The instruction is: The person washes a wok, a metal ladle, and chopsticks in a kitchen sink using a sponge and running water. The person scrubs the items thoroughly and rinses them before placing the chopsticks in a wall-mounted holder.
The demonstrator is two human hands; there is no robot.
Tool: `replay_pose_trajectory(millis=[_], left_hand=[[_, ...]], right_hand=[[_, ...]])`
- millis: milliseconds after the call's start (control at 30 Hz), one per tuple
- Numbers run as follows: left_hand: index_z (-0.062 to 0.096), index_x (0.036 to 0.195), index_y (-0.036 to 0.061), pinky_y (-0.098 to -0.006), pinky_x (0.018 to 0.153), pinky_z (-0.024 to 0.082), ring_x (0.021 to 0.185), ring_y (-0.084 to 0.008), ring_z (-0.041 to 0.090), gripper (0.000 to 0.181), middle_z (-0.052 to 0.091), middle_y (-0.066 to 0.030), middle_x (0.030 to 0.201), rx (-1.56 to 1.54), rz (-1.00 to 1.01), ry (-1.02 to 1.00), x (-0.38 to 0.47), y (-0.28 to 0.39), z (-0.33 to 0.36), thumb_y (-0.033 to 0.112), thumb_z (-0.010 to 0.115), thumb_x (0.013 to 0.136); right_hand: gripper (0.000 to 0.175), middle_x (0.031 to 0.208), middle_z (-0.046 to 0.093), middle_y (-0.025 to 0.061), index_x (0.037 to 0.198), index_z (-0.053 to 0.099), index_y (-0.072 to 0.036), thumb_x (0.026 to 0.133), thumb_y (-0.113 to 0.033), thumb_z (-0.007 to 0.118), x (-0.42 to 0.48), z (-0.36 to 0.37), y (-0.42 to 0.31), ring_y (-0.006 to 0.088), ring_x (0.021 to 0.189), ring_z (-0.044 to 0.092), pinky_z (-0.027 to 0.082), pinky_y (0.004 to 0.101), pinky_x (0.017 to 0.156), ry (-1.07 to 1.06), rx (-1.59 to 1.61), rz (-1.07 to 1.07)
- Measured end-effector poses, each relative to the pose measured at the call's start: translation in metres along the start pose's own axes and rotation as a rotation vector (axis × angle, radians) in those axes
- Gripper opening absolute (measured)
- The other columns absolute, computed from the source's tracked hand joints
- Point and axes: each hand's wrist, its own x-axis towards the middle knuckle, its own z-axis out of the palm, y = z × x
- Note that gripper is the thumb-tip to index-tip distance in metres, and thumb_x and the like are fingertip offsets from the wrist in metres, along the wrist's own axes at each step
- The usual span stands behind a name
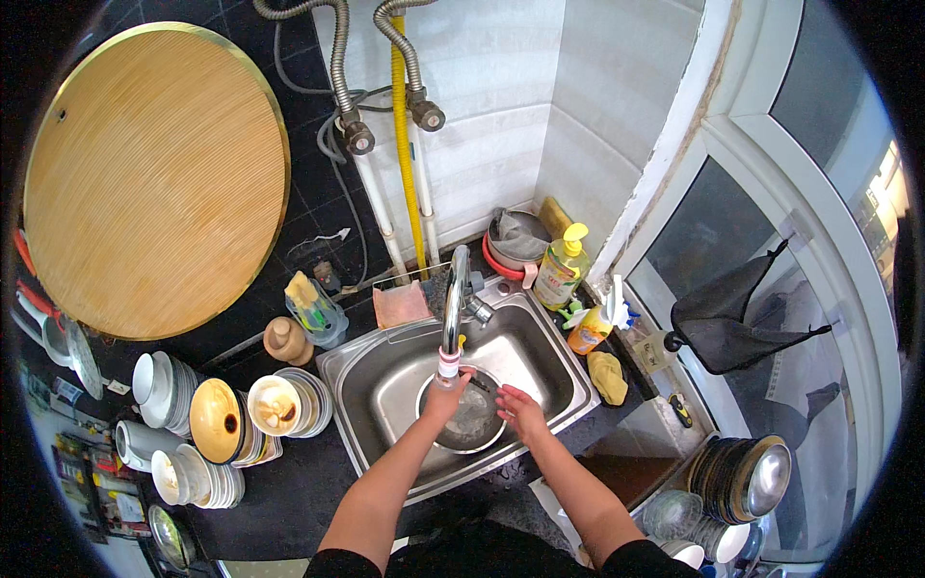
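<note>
Inside a stainless steel sink (383,376) sits a round metal bowl (462,442), with what looks like water in it. My left hand (448,394) is at the bowl's upper left, just under the faucet (457,303); a small dark item (478,381) lies by its fingertips, and whether it is gripped cannot be told. My right hand (520,410) is over the bowl's right rim, fingers spread and nothing seen in them. The faucet's spout has a pink and white end piece.
Stacked bowls and plates (289,404) stand left of the sink. Behind and right are a yellow pump bottle (560,274), a spray bottle (589,329) and a yellow cloth (607,378). More stacked bowls (737,477) stand at the lower right. A large round wooden board (155,180) is at upper left.
</note>
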Motion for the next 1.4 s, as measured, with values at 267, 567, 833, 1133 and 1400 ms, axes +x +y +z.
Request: replay_pose_trajectory(millis=[267, 567, 833, 1133, 1400], left_hand=[[0.061, 0.089, 0.0065, -0.0247, 0.064, 0.044, 0.069, -0.0097, 0.055, 0.012, 0.060, -0.0010, 0.081, -0.206, -0.144, 0.077, 0.003, 0.011, -0.014, 0.013, 0.055, 0.080], [0.060, 0.095, 0.0052, -0.0203, 0.066, 0.041, 0.073, -0.0063, 0.052, 0.018, 0.060, 0.0007, 0.084, -0.236, -0.099, 0.129, -0.033, 0.026, -0.044, 0.016, 0.052, 0.084], [0.056, 0.097, -0.0004, -0.0259, 0.078, 0.041, 0.084, -0.0091, 0.053, 0.022, 0.060, -0.0051, 0.090, 0.146, 0.110, -0.060, -0.114, 0.101, -0.075, 0.015, 0.048, 0.085], [0.036, 0.124, 0.0038, -0.0298, 0.092, 0.034, 0.111, -0.0224, 0.043, 0.048, 0.043, -0.0144, 0.122, 0.415, 0.208, 0.188, -0.207, 0.161, -0.112, 0.019, 0.053, 0.082], [0.051, 0.109, 0.0019, -0.0355, 0.090, 0.037, 0.106, -0.0316, 0.046, 0.037, 0.047, -0.0204, 0.114, 0.811, 0.159, 0.410, -0.318, 0.143, -0.211, 0.018, 0.057, 0.076]], right_hand=[[0.029, 0.108, 0.055, 0.0050, 0.112, 0.048, -0.006, 0.083, -0.012, 0.050, -0.020, 0.009, -0.001, 0.0135, 0.092, 0.053, 0.045, 0.0272, 0.075, -0.067, -0.111, -0.034], [0.030, 0.093, 0.058, 0.0024, 0.111, 0.051, -0.006, 0.081, -0.011, 0.053, -0.010, 0.024, 0.013, 0.0085, 0.075, 0.052, 0.043, 0.0210, 0.067, -0.253, -0.493, -0.280], [0.028, 0.081, 0.058, 0.0075, 0.097, 0.060, -0.008, 0.071, -0.018, 0.063, -0.063, 0.112, 0.003, 0.0175, 0.059, 0.052, 0.043, 0.0270, 0.058, -0.414, -1.153, -0.798], [0.021, 0.073, 0.057, 0.0166, 0.075, 0.059, -0.001, 0.075, -0.022, 0.059, -0.100, 0.171, -0.022, 0.0335, 0.065, 0.055, 0.043, 0.0388, 0.057, -0.770, -1.299, -1.146], [0.025, 0.060, 0.057, 0.0165, 0.067, 0.060, 0.000, 0.069, -0.025, 0.064, -0.082, 0.196, -0.024, 0.0255, 0.055, 0.057, 0.044, 0.0320, 0.053, -0.671, -1.621, -1.101]])
